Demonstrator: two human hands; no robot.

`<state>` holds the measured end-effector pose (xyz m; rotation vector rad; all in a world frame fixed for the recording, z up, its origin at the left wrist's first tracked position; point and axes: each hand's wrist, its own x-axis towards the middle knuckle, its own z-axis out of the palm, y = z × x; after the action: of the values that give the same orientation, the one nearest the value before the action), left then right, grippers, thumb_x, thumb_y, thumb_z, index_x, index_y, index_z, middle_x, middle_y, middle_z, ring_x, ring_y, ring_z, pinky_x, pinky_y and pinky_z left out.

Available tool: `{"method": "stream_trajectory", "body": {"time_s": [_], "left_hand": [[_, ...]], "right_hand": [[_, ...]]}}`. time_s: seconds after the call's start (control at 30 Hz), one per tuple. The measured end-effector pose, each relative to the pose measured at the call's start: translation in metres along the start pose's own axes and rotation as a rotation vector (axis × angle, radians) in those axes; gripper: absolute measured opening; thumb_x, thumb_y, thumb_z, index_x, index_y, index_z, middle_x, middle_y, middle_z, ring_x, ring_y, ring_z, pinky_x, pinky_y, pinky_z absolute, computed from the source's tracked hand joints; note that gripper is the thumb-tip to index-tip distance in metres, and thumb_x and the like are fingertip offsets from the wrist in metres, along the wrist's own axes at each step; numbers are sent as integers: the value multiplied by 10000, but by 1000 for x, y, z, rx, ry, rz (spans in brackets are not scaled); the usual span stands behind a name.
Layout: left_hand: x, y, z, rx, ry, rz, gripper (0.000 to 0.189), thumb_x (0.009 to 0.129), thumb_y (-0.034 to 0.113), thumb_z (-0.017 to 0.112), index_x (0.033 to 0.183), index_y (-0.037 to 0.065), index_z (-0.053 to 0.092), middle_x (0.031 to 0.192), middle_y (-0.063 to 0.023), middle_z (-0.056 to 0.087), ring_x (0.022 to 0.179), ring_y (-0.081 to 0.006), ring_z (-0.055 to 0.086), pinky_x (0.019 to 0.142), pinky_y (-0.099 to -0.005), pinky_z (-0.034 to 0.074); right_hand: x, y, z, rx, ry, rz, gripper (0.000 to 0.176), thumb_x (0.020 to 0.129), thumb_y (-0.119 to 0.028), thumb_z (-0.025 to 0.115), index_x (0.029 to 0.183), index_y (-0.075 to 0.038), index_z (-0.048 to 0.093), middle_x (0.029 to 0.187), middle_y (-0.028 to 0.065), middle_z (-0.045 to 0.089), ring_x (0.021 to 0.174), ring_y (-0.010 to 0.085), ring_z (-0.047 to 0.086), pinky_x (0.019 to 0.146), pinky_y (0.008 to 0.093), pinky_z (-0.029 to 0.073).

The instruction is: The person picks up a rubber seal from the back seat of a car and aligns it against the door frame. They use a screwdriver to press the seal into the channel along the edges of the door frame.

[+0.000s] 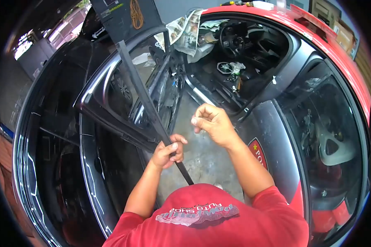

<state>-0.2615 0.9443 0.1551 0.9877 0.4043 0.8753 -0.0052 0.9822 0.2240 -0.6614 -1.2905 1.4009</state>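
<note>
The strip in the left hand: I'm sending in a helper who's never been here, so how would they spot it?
Start at the red shirt and go up to the left hand. The strip is the long dark length through its grip, slanting up-left. Being straight and hand-held sets it apart from the black car's curved edges.

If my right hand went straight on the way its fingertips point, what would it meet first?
Likely the strip in your left hand, off to the left. The open door also lies along that line but looks farther down; depth is unclear from one view.
</note>
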Motion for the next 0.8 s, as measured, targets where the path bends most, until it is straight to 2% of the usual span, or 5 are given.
{"method": "stream_trajectory", "body": {"time_s": [0.17,0.4,0.57,0.7,0.8], "left_hand": [[11,-8,0,6,-1,-23,369,1085,287,639,1301,-11,612,715,6,489,513,-81,414,574,-318,436],[24,-22,11,33,94,-55,349,1081,287,664,1255,-15,640,714,-1,533,513,-87,447,563,-319,440],[43,-9,48,322,636,146,282,999,141,793,1200,-37,706,728,-2,598,527,-96,507,533,-289,444],[59,11,64,400,725,198,411,916,67,873,1266,-78,711,995,-120,790,600,-85,596,542,-240,464],[69,3,66,513,729,186,335,930,66,863,1210,-70,740,948,-96,780,618,-83,607,546,-238,467]], "right_hand": [[1,-8,-6,-14,-17,4,110,1059,-93,695,1108,2,724,1002,67,761,832,125,716,766,294,602],[4,-1,-21,201,0,55,185,1080,-33,601,1170,39,746,1072,120,781,871,154,741,830,324,628],[3,15,-28,23,-27,38,338,992,58,564,1266,31,761,1245,125,755,1005,188,739,867,331,608],[-23,27,-22,-182,-85,-3,493,934,112,517,1371,19,725,1357,99,667,1042,162,688,882,311,590],[-36,34,-17,3,-66,72,565,926,119,509,1449,-1,684,1411,115,630,1068,171,680,889,313,585]]}}
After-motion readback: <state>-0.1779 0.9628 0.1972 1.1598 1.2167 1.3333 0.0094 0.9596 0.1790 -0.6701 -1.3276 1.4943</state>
